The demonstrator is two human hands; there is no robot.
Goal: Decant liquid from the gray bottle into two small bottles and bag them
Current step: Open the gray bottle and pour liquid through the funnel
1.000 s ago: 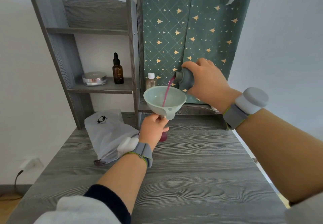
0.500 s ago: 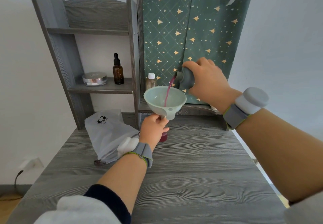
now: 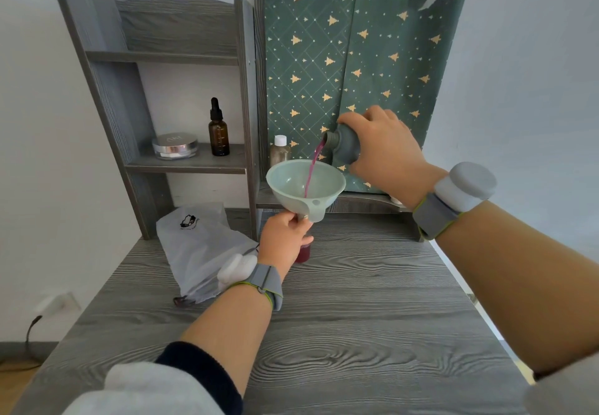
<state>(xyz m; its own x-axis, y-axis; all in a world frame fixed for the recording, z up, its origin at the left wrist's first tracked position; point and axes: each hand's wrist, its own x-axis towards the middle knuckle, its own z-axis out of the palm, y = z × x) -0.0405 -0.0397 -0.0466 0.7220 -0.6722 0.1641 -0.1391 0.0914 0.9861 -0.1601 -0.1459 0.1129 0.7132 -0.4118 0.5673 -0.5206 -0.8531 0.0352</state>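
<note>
Pour under way: pink liquid ran through the funnel into a small bottle.
Left hand was curled round the funnel's stem, just below the bowl. The small bottle stood on the table under the funnel (pink visible at its base). Bag lay flat, left of the funnel. Right hand gripped the gray bottle, tilted mouth-down above the funnel's right rim. Capped bottle stood upright behind the funnel.
</note>
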